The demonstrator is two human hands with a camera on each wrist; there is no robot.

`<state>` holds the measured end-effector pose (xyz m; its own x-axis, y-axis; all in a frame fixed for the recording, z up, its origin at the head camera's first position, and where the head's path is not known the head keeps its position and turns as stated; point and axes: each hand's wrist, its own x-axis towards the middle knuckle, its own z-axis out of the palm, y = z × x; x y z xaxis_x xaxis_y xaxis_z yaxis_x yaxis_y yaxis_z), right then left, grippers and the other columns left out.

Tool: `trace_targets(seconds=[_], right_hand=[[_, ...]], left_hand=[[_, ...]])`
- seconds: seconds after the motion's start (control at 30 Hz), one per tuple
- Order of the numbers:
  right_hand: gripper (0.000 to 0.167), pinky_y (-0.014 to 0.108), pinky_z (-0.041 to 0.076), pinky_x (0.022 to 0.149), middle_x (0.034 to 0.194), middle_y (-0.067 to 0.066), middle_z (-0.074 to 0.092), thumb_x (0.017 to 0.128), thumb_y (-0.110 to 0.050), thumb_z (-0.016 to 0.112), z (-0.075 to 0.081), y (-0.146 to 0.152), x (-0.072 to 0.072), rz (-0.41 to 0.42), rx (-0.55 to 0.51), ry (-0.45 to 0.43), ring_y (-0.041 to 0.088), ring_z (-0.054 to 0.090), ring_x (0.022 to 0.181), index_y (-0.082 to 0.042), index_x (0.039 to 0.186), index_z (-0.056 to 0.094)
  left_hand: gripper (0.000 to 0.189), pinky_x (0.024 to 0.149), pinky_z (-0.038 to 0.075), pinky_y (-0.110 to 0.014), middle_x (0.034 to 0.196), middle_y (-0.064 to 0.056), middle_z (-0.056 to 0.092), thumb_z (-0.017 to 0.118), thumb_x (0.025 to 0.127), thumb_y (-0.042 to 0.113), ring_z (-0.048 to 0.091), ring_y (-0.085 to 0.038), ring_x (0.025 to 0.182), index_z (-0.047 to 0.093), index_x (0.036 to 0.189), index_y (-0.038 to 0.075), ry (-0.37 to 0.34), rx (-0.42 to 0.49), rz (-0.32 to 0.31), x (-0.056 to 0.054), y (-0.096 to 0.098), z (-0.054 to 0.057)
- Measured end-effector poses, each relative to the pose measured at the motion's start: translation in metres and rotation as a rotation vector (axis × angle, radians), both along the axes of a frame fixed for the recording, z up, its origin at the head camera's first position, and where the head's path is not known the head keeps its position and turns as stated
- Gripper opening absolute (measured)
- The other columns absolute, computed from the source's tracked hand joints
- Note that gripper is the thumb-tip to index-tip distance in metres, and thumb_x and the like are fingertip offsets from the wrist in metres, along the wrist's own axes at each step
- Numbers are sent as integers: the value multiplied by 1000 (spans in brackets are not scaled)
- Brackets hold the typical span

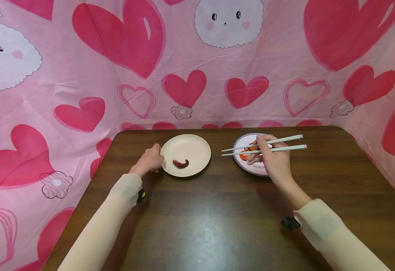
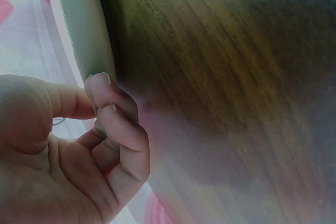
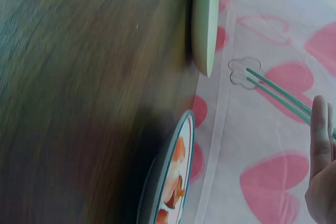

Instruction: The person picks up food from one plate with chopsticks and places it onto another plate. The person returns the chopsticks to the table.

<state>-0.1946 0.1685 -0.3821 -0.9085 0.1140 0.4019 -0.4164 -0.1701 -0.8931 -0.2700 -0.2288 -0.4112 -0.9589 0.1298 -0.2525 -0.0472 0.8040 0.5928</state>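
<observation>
At the left, my left hand [image 1: 149, 160] pinches the rim of a round cream plate [image 1: 190, 145]. In the left wrist view, its thumb and curled fingers meet at the plate edge. A curled, dark red-brown piece [image 1: 181, 164], like a tentacle, lies on that plate. My right hand [image 1: 276, 165] holds a pair of pale green chopsticks [image 1: 292, 147] above a white plate with a dark rim [image 1: 251, 170]. Orange-red food pieces [image 1: 244, 155] lie there, partly hidden by the hand. The chopstick tips point left, slightly apart, with nothing between them.
Both plates stand toward the far edge of a dark wooden table [image 1: 201, 210]. Pink cloth [image 1: 214, 60] printed with hearts hangs behind the table and along both sides. Black straps [image 1: 290, 223] show below the sleeve cuffs.
</observation>
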Motion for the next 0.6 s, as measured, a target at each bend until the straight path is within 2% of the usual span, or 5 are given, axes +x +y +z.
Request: trace_targets(seconds=[0.13,0.27,0.37,0.47,0.6], right_hand=[[38,41,58,51,77,14,72,107,-17,63,1,9,-2,-33,20,9,24,70,51,20,100,61],[38,35,57,48,74,15,70,106,-22,66,-1,18,-2,-93,52,-35,24,70,50,16,100,65],[40,26,50,40,70,16,69,106,-25,65,-3,25,-2,-129,90,-72,22,70,49,14,100,66],[40,23,42,35,67,16,69,107,-27,64,-5,29,-2,-152,127,-88,20,70,48,12,100,66],[41,24,44,36,68,18,70,106,-27,64,-5,33,-2,-153,143,-81,21,70,49,13,102,66]], left_hand=[[23,55,53,-34,82,-19,60,48,101,9,60,-26,58,43,119,-5,3,-6,2,0,1,1],[23,55,53,-34,84,-19,60,47,103,9,60,-25,59,43,122,-3,-2,-20,15,1,3,1],[23,54,52,-32,82,-17,60,47,104,10,60,-24,58,43,123,-2,-13,-33,18,0,3,-3],[22,52,50,-31,79,-16,60,47,104,10,59,-23,57,44,123,-1,-14,-45,23,0,3,-4],[22,51,50,-31,77,-15,60,48,104,10,60,-23,56,44,123,-1,-2,-45,24,1,4,-2]])
